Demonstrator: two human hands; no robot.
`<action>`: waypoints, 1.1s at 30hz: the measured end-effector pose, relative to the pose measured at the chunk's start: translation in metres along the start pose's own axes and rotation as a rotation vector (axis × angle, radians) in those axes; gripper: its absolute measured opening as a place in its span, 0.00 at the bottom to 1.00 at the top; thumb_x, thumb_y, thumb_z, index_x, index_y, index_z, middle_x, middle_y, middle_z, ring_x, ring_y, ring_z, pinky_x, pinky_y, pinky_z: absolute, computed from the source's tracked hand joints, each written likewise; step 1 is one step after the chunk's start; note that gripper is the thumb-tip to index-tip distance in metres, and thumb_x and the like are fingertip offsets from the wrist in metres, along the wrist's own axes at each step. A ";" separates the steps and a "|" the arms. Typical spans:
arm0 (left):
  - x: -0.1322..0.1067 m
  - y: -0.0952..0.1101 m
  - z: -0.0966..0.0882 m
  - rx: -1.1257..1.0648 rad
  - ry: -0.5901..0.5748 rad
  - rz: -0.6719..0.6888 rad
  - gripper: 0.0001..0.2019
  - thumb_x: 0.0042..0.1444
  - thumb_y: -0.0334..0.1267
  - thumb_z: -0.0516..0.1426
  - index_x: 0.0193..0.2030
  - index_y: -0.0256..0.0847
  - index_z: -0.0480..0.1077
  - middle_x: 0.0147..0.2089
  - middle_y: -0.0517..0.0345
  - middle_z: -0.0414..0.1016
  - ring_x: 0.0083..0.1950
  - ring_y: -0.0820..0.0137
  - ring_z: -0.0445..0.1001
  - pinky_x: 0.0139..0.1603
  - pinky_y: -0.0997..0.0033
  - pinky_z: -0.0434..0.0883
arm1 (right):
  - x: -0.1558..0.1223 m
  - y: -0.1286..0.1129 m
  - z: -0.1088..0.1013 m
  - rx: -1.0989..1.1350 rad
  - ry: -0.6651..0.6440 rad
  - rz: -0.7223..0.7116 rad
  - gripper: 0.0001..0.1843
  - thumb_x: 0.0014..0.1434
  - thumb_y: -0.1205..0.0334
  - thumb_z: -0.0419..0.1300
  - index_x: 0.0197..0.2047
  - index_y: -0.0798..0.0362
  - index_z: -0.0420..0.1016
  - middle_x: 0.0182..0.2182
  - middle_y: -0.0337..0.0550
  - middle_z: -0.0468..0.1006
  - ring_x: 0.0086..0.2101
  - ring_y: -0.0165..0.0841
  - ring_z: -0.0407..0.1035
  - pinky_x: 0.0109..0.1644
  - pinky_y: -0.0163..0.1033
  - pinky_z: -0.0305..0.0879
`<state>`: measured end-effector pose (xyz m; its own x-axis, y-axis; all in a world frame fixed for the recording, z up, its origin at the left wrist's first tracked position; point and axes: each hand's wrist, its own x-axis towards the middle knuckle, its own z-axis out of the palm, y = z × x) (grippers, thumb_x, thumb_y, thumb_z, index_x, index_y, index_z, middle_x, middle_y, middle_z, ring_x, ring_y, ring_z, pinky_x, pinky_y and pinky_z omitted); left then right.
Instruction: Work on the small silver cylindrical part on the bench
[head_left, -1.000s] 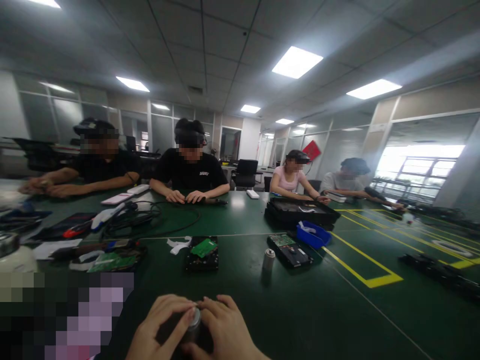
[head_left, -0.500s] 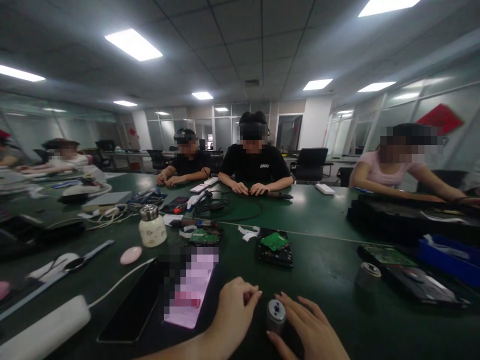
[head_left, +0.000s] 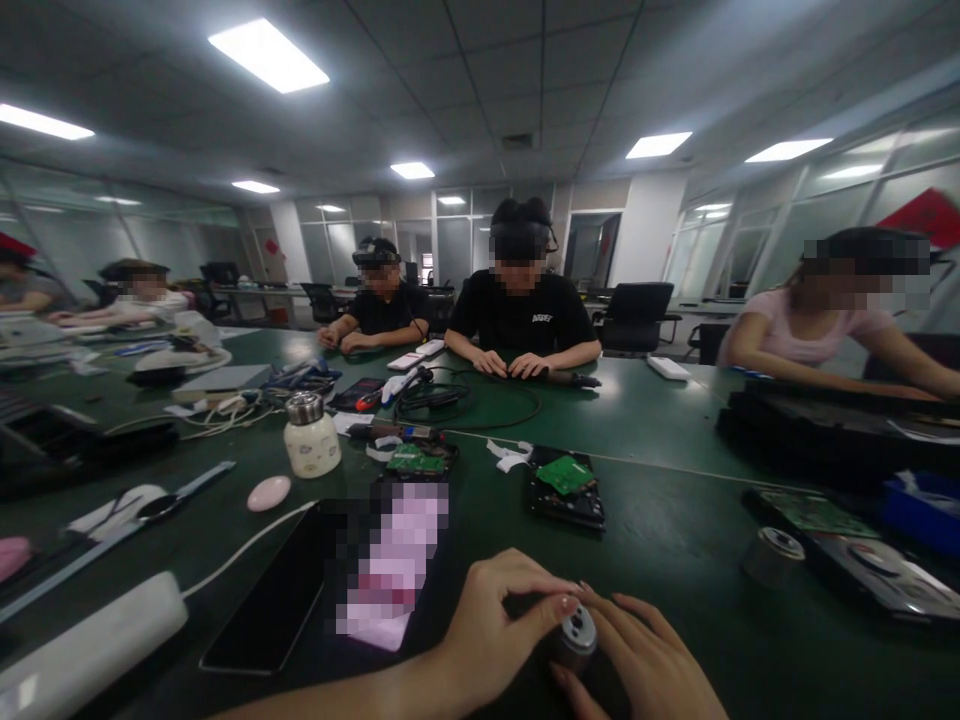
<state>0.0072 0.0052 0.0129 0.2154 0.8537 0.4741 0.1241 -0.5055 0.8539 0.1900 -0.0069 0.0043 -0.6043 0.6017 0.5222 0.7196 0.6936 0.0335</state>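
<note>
- Your right hand (head_left: 649,655) grips the silver metal cylinder (head_left: 579,632) at the green surface's (head_left: 480,525) near side.
- Your left hand (head_left: 495,625) bends, thumb at its top; whether it grips, I cannot tell.
- Another silver cylinder (head_left: 772,558) stands farther right.

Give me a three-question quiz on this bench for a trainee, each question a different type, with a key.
1. Which thing is between the left hand and the right hand?
A) bottle
B) metal cylinder
C) phone

2. True or false: a second cylinder stands on the table, to the right of both hands.

3. Fill in the colour: the board on the drive straight ahead of the hands is ____.

Key: 1. B; 2. True; 3. green
</note>
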 end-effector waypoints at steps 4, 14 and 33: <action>0.000 0.002 0.000 0.046 -0.038 0.004 0.06 0.54 0.35 0.62 0.37 0.43 0.80 0.35 0.53 0.80 0.39 0.68 0.77 0.41 0.71 0.71 | -0.001 0.001 0.001 -0.012 -0.002 -0.001 0.18 0.53 0.58 0.60 0.47 0.52 0.74 0.42 0.46 0.81 0.39 0.42 0.77 0.43 0.46 0.72; -0.002 0.003 0.003 0.096 -0.084 0.048 0.09 0.54 0.29 0.58 0.39 0.40 0.79 0.37 0.52 0.76 0.39 0.68 0.75 0.41 0.72 0.71 | 0.007 -0.006 -0.008 -0.124 -0.065 -0.051 0.18 0.49 0.60 0.63 0.44 0.58 0.77 0.42 0.51 0.80 0.38 0.45 0.77 0.37 0.47 0.77; -0.006 0.007 0.008 0.166 0.032 0.106 0.16 0.50 0.29 0.60 0.47 0.41 0.73 0.38 0.54 0.76 0.44 0.63 0.69 0.46 0.63 0.68 | 0.004 -0.001 0.000 -0.023 0.001 0.027 0.18 0.49 0.60 0.62 0.45 0.54 0.76 0.40 0.49 0.81 0.37 0.44 0.77 0.41 0.48 0.73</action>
<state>0.0143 -0.0049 0.0144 0.2051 0.7967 0.5685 0.2612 -0.6043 0.7527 0.1866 -0.0049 0.0062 -0.5843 0.6196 0.5240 0.7432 0.6680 0.0389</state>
